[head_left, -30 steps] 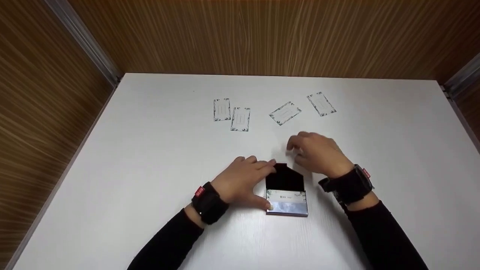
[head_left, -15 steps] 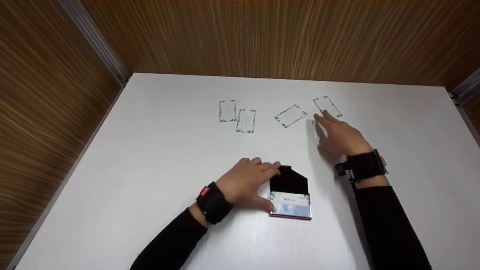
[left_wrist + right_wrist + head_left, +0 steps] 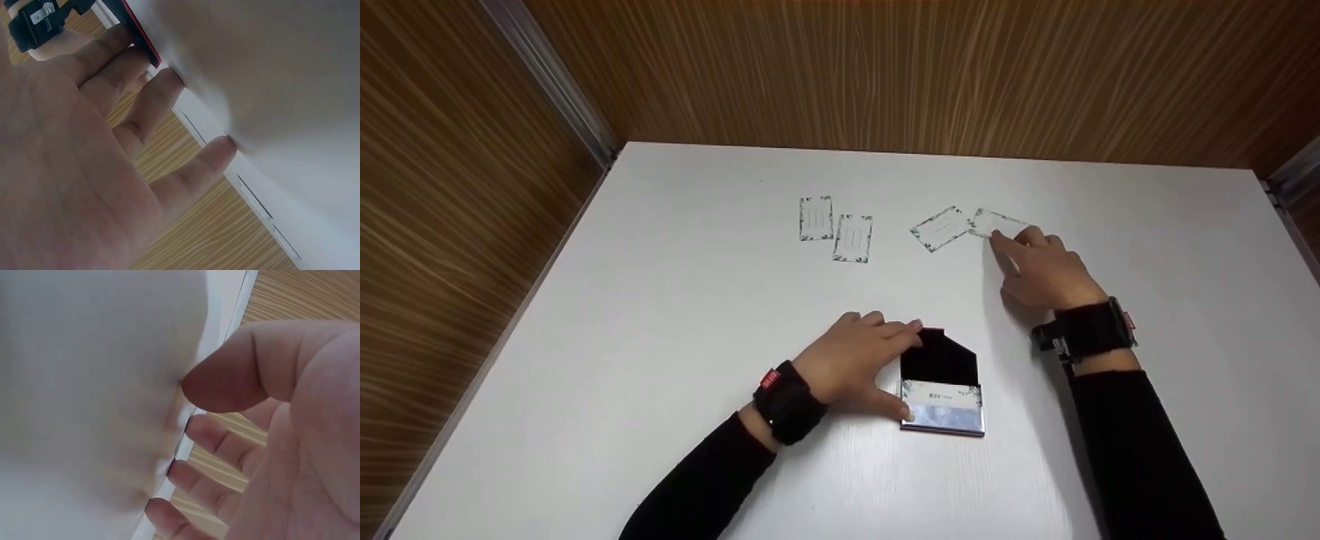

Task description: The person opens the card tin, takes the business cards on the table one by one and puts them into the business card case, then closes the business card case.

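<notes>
Right hand point(image 3: 1046, 270) reaches out over the white bench point(image 3: 660, 315), its fingertips on the near edge of a rightmost card point(image 3: 997, 222). That card looks tipped up at the fingers, and in the right wrist view the thumb and fingers close toward one another at a card's edge — whether they truly pinch it I cannot tell. This card lies just beside a tilted card point(image 3: 941, 228), their corners nearly touching.

Left hand point(image 3: 855, 364) lies flat with fingers spread and straight, resting against the left side of an open card case point(image 3: 941, 390) — thumb at the case's lower corner, fingertips at its raised black flap. The case holds a stack of cards and sits near the bench's front, well apart from the loose cards.

Two more cards point(image 3: 836, 229) lie side by side farther left.
</notes>
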Action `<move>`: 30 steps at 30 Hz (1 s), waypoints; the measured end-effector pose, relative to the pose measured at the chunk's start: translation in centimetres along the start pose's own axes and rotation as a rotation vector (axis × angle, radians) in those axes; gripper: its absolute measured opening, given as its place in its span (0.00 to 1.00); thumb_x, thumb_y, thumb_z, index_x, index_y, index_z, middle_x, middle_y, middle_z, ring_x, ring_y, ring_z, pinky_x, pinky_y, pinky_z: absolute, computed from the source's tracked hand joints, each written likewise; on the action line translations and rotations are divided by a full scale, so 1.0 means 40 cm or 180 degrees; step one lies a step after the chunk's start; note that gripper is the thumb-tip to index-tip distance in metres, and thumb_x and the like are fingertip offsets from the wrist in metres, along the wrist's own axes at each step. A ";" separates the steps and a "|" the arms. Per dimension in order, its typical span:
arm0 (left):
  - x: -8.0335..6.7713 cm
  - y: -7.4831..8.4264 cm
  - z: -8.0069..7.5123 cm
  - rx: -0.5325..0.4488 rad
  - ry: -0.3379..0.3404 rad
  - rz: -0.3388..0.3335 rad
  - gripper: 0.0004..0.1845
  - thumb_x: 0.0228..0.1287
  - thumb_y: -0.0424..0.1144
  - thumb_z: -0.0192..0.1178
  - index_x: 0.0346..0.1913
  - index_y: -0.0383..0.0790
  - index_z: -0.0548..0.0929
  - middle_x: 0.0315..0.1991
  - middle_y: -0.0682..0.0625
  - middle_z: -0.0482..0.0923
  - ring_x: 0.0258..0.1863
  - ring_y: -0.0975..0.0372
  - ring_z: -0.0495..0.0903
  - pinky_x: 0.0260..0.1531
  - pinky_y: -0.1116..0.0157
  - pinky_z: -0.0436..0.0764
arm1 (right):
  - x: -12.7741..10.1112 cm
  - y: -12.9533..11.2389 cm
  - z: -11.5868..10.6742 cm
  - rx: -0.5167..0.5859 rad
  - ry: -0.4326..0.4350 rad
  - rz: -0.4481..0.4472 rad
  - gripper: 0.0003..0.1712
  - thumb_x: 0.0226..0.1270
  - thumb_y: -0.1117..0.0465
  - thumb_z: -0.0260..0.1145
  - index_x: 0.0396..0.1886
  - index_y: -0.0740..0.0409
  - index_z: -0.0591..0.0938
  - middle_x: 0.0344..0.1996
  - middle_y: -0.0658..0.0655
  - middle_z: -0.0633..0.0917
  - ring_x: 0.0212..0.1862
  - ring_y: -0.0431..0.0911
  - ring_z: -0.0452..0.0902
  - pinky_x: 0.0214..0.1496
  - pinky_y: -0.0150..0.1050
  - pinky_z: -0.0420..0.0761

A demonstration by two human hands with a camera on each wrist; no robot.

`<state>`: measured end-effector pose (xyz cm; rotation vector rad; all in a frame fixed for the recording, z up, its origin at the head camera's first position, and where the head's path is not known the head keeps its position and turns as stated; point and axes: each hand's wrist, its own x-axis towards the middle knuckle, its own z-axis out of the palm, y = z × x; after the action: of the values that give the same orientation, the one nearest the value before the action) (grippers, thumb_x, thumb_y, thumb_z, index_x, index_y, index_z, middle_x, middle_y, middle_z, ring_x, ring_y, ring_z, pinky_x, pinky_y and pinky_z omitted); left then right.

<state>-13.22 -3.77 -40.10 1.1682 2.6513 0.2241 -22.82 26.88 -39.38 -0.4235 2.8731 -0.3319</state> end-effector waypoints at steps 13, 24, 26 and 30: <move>-0.008 0.002 -0.003 -0.0014 0.0002 0.0008 0.51 0.46 0.73 0.67 0.72 0.53 0.69 0.76 0.57 0.61 0.64 0.59 0.67 0.64 0.53 0.66 | -0.014 -0.015 -0.003 0.0420 0.0271 0.0192 0.20 0.57 0.52 0.71 0.43 0.62 0.84 0.52 0.64 0.81 0.49 0.59 0.77 0.50 0.58 0.75; -0.005 0.004 0.004 0.0006 0.0004 -0.0001 0.51 0.46 0.74 0.66 0.72 0.53 0.69 0.76 0.58 0.62 0.63 0.59 0.68 0.63 0.53 0.68 | -0.024 -0.091 0.030 0.0124 0.0433 0.0020 0.24 0.45 0.44 0.81 0.31 0.55 0.81 0.30 0.53 0.79 0.33 0.51 0.74 0.35 0.47 0.71; -0.005 0.003 0.005 0.0006 0.0007 -0.0011 0.51 0.46 0.74 0.66 0.73 0.53 0.68 0.75 0.58 0.62 0.62 0.60 0.68 0.63 0.53 0.68 | -0.025 -0.106 0.036 0.0074 0.0443 -0.0100 0.21 0.46 0.49 0.80 0.33 0.55 0.81 0.29 0.52 0.79 0.33 0.51 0.74 0.35 0.47 0.72; -0.005 0.001 0.004 0.0028 0.0014 -0.0011 0.52 0.45 0.75 0.66 0.73 0.53 0.68 0.75 0.58 0.63 0.62 0.60 0.68 0.63 0.53 0.68 | -0.031 -0.140 0.038 -0.0014 0.0347 -0.0362 0.20 0.44 0.55 0.79 0.38 0.54 0.82 0.28 0.51 0.80 0.32 0.50 0.74 0.34 0.47 0.73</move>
<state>-13.03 -3.88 -40.21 1.1670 2.6606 0.2149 -19.84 21.75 -39.20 -0.5885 2.9624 -0.3789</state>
